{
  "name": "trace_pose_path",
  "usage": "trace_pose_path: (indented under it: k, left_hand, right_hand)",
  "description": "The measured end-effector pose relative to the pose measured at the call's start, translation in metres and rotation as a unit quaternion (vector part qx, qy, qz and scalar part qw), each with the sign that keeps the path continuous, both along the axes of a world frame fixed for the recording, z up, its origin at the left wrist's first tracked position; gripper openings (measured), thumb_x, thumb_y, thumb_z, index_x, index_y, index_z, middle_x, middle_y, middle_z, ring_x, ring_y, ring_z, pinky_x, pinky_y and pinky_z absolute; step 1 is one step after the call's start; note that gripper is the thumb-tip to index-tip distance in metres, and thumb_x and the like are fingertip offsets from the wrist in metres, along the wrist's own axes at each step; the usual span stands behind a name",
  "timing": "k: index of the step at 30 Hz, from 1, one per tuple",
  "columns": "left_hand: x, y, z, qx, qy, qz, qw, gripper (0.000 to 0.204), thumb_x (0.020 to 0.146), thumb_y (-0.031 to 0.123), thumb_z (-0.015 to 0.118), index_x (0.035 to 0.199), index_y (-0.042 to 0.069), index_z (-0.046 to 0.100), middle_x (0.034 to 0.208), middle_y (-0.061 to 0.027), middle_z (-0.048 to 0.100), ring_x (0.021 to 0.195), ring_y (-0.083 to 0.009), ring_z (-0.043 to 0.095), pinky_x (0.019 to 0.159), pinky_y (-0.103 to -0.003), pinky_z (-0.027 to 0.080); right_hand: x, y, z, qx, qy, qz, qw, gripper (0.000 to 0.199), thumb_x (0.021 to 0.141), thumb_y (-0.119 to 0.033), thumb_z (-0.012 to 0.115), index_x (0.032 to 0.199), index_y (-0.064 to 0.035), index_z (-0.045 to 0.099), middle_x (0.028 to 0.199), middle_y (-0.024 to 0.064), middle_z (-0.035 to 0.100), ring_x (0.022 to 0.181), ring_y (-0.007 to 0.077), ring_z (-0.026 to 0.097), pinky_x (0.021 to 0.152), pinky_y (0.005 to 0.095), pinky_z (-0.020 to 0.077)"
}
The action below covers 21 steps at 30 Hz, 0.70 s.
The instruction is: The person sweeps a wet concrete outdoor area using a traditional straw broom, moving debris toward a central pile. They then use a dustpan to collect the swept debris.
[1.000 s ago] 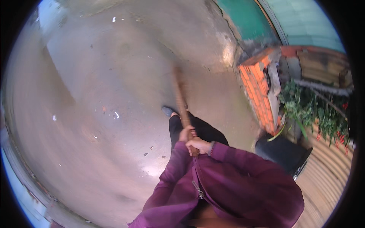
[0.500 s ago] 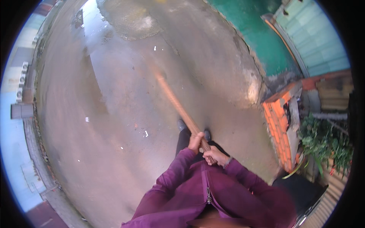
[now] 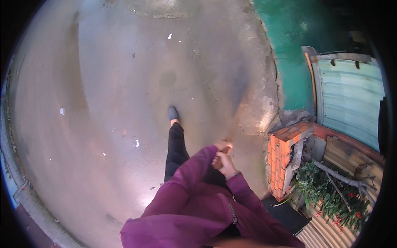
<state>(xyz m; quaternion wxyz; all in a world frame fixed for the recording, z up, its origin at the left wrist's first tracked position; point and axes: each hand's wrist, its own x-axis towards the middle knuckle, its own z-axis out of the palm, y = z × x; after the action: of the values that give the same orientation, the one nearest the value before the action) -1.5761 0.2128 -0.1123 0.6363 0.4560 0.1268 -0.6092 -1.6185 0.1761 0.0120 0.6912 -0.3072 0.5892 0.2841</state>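
Both of my hands grip a long brown wooden pole (image 3: 236, 117) in front of my body. My left hand (image 3: 223, 146) is closed round it farther out. Nearer my jacket, my right hand (image 3: 226, 164) closes round its near end. The pole slants away to the upper right over the wet concrete floor (image 3: 136, 74). Motion smears its far part, so I cannot make out what is at that end.
On the right stands a low orange brick wall (image 3: 278, 159), with a leafy plant with red berries (image 3: 312, 182) and a bare branch (image 3: 341, 180) behind it. Beyond are a green-painted floor (image 3: 289, 78) and a pale corrugated panel (image 3: 349, 97). White scraps (image 3: 137, 143) dot the concrete.
The pole has swung from pointing up-left to pointing up-right, with both hands still on it. One foot has stepped forward on the left, and the brick wall appears closer to my hands.
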Motion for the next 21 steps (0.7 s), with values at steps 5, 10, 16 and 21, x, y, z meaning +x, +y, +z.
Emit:
trace_pose_path:
  k: [5,10,16,21]
  left_hand:
    - [0.064,0.251,0.011,0.053,0.142,0.312,0.938,0.051,0.072,0.007,0.059,0.117,0.011,0.035,0.072,-0.0082,0.053,0.057,-0.0163,0.052,0.050,-0.029,0.045]
    - [0.178,0.327,0.032,0.125,0.118,0.527,0.832,0.021,0.073,0.003,0.051,0.091,0.008,0.039,0.065,-0.0079,0.047,0.049,-0.0167,0.049,0.042,-0.029,0.044]
    - [0.262,0.263,0.069,0.258,-0.040,0.563,0.784,0.066,0.069,-0.001,0.052,0.127,0.015,0.025,0.066,-0.0074,0.048,0.049,-0.0166,0.049,0.042,-0.030,0.043]
    - [0.286,0.297,0.045,-0.024,0.077,0.510,0.856,0.075,0.071,0.001,0.053,0.135,0.022,0.020,0.067,-0.0071,0.049,0.051,-0.0148,0.049,0.045,-0.027,0.042]
  right_hand:
    - [0.076,0.219,-0.030,0.048,-0.011,0.210,0.977,0.008,0.074,-0.010,0.055,0.075,-0.0032,0.051,0.061,0.0059,0.052,0.051,0.0186,0.055,0.047,0.0327,0.0492]
    - [0.208,0.268,-0.034,0.149,-0.100,0.390,0.903,0.008,0.072,-0.009,0.057,0.071,-0.0052,0.051,0.057,0.0021,0.050,0.044,0.0144,0.050,0.041,0.0261,0.0433]
    - [0.292,0.195,0.008,0.202,-0.103,0.312,0.923,0.009,0.070,-0.008,0.057,0.068,-0.0043,0.049,0.052,0.0021,0.047,0.040,0.0134,0.048,0.036,0.0272,0.0408]
    - [0.291,0.251,-0.010,0.003,-0.208,0.334,0.919,0.006,0.074,-0.007,0.053,0.072,-0.0027,0.049,0.053,0.0046,0.048,0.041,0.0164,0.050,0.037,0.0307,0.0426]
